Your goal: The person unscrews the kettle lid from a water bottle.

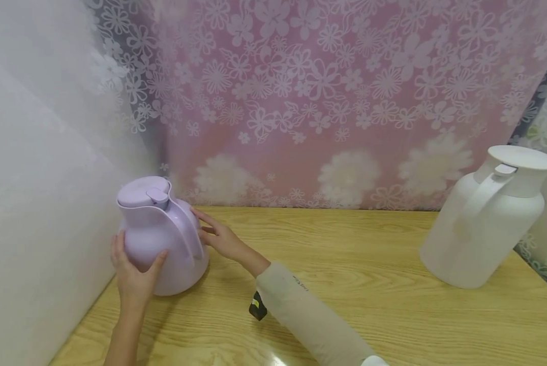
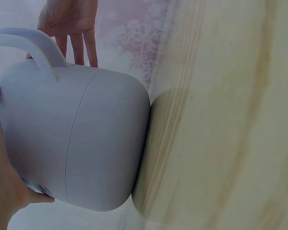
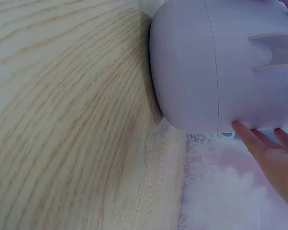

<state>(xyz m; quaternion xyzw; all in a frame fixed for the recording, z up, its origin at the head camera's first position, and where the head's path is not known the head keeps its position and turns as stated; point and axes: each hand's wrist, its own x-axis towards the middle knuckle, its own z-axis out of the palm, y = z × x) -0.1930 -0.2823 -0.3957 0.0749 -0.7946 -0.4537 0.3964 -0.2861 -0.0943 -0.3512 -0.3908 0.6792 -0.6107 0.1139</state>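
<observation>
A lilac thermos jug [image 1: 177, 272] with a lid, a thumb lever and a curved handle stands upright on the wooden table, beside the white wall. My left hand [image 1: 133, 282] holds its near left side, with the thumb across the front and the fingers round the left. On the jug's right, behind the handle, my right hand [image 1: 225, 241] rests its extended fingertips against the body. In the right wrist view, the fingers [image 3: 249, 138] of that hand touch the side of the jug. The left wrist view shows the jug's base on the tabletop.
A white thermos jug [image 1: 488, 223] stands at the right of the wooden table [image 1: 346, 254]. A pale wall [image 1: 49, 178] borders the left side, close to the lilac jug. Behind the table hangs a pink flowered curtain [image 1: 301, 101]. A small black object [image 1: 257, 307] shows beneath my right sleeve.
</observation>
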